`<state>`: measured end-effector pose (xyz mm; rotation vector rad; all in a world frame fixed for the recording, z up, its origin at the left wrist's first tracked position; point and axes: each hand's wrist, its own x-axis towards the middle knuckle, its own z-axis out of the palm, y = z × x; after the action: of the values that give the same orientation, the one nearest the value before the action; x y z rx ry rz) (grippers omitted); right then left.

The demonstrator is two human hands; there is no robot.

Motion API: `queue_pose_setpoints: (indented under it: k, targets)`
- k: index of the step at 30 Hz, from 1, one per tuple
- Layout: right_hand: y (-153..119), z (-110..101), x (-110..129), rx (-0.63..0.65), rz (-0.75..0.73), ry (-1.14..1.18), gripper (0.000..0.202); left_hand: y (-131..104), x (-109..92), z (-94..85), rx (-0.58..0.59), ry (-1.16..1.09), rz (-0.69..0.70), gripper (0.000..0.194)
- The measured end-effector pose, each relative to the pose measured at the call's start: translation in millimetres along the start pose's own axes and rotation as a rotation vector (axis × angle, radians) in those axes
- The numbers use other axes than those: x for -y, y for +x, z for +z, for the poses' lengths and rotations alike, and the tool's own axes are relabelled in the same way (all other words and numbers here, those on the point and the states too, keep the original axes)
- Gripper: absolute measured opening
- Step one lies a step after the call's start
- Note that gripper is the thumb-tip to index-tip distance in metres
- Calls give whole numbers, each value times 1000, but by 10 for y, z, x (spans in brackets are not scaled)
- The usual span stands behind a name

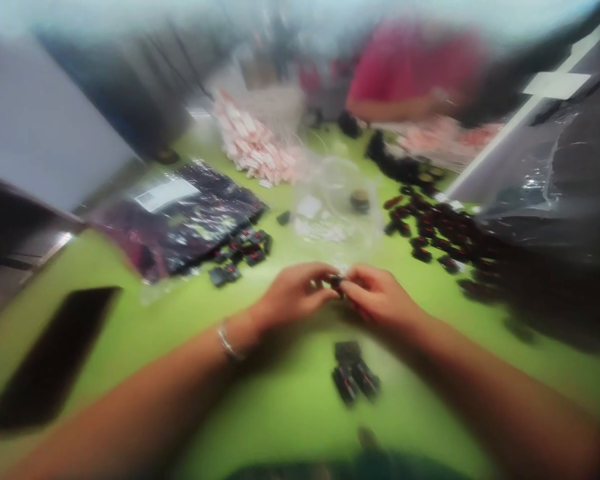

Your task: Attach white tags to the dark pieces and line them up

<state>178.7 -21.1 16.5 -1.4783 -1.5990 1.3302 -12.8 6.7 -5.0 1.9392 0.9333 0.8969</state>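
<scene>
My left hand (300,291) and my right hand (377,293) meet above the middle of the green table, fingertips pinched together. Between them is a small black part (337,283), mostly covered by the fingers; its exact kind cannot be made out. Both hands grip it, from opposite sides. Just below the hands, nearer my body, lie several black pieces with red marks (353,373). Beyond the hands stands a clear round tub (337,200) with small white pieces inside.
A labelled plastic bag (180,213) lies at left, with black pieces (245,247) beside it. A dark flat slab (53,360) rests nearer. Many black parts (435,227) spread at right. Pink-white pieces (255,143) are heaped behind. Across the table is a person in pink (415,67).
</scene>
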Motion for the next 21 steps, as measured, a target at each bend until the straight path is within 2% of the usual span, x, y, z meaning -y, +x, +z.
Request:
queue_pose_setpoints:
  k: [1, 2, 3, 5, 8, 11, 13, 18, 21]
  targets:
    - [9, -1, -18, -1, 1, -42, 21, 20, -6, -98, -39, 178, 44, 31]
    - [13, 0, -31, 7, -11, -102, 20, 43, -3, -203, -135, 369, 54, 33]
    - [10, 3, -36, 31, -36, -177, 18, 69, 12, -307, -246, 543, 26, 30]
    - [-17, 16, -18, 137, -101, -348, 15, 119, 77, -483, -323, 830, -72, 25]
    - [-83, 25, 60, 358, -145, -508, 14, 168, 215, -598, -235, 1071, -164, 18]
    - [-86, -27, 83, 447, -141, -500, 16, 178, 288, -570, -157, 1208, -96, 17]
    - [-28, -93, 24, 357, -144, -486, 14, 172, 271, -531, -123, 1263, -31, 19]
    - [186, -230, -232, -132, -188, -628, 13, 146, 145, -440, -2, 1236, 42, 23]
    - [256, -233, -296, -224, -216, -688, 16, 124, 109, -352, 81, 1193, 43, 23]
